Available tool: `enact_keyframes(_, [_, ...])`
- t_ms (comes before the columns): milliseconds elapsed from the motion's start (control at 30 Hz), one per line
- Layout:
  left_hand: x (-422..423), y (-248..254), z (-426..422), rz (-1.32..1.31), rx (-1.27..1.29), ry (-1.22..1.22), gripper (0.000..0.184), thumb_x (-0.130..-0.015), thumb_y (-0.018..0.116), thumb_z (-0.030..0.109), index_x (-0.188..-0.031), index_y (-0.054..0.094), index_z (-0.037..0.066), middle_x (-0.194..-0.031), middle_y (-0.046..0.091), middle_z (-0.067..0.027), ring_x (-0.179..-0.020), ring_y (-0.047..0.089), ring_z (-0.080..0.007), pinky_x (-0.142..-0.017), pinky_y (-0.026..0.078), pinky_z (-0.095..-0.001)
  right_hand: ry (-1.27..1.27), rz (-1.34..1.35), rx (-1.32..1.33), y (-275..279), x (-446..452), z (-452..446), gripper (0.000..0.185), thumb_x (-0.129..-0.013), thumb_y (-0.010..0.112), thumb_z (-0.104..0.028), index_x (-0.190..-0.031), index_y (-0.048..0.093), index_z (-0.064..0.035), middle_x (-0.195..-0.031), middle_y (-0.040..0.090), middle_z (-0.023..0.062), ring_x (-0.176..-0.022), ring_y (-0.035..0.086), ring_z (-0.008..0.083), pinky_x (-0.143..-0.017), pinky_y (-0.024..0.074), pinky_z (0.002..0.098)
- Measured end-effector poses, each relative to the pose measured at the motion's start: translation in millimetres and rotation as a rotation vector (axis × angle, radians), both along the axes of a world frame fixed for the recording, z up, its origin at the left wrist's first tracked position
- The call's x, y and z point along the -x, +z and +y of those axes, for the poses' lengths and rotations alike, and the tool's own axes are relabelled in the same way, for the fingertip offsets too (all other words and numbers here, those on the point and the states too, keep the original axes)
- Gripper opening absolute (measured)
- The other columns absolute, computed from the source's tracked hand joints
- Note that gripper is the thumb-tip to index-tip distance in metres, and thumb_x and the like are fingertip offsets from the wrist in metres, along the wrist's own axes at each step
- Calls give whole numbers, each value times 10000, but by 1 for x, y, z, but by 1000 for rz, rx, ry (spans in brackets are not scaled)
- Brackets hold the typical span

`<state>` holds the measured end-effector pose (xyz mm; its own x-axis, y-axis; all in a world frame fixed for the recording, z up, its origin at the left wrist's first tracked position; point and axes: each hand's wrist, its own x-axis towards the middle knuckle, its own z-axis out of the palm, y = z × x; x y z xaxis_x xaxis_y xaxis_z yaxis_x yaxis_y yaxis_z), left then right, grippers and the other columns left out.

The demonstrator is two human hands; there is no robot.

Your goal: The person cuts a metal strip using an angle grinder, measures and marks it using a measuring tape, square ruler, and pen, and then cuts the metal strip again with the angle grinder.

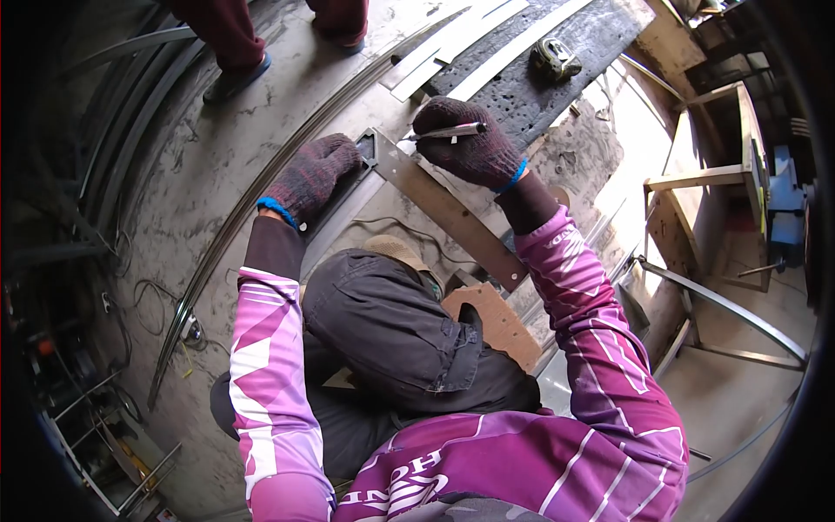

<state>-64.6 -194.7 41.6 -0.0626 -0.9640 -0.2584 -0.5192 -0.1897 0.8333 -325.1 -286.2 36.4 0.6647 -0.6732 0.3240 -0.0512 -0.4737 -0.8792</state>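
Your right hand [470, 143], in a dark maroon knit glove with a blue cuff, is clamped on a slim silver-and-black marker pen [461, 131], held near the far end of a long, flat, brown-grey metal blade [448, 209]. The blade slants from between your two hands toward your right forearm. Your left hand [311, 177], gloved alike, is just left of the blade's far end, curled beside a dark-edged metal end piece [369, 150]; its fingertips are mostly hidden, so I cannot tell how tightly it grips. A straight, pale grey metal bar [335, 213] runs from that same end of the blade back toward your knee. Beyond the blade lies a black, pitted slab [513, 109], bearing flat white strips [483, 74] and a black-and-silver tape measure [555, 61]. A brown wooden board [496, 322] sits below the blade's near end.
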Motion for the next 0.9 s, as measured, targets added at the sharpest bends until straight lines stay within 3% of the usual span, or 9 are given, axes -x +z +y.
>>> enact_keyframes(300, [-1, 3, 0, -40, 18, -37, 247, -969, 543, 201, -1008, 690, 7, -1034, 698, -163, -953, 653, -282, -904, 483, -340, 9, -26, 114, -4, -1, -1, 181, -798, 720, -58, -961, 642, -54, -840, 661, 91, -743, 668, 221, -707, 548, 337])
enact_keyframes(367, [-3, -1, -1, -7, 31, -31, 315, -998, 584, 294, -1045, 693, 2, -941, 711, -88, -888, 623, -147, -872, 484, -298, -7, -29, 121, -4, -1, -1, 184, -800, 719, -60, -967, 640, -55, -838, 660, 90, -742, 667, 224, -706, 549, 339])
enact_keyframes(633, [-3, -3, -2, -16, 23, -19, 298, -1011, 563, 268, -1034, 689, -2, -972, 704, -99, -899, 627, -177, -871, 483, -307, -7, 13, 85, -8, -1, 1, 233, -834, 680, -55, -1067, 663, -64, -923, 695, 121, -836, 705, 263, -761, 561, 345])
enact_keyframes(900, [-1, 0, -2, -14, 3, -12, 290, -1007, 566, 267, -1005, 686, 3, -937, 698, -98, -883, 619, -172, -857, 481, -313, -10, 3, 107, -3, -1, 2, 186, -832, 690, -55, -1007, 629, -44, -889, 640, 112, -816, 665, 248, -746, 538, 351])
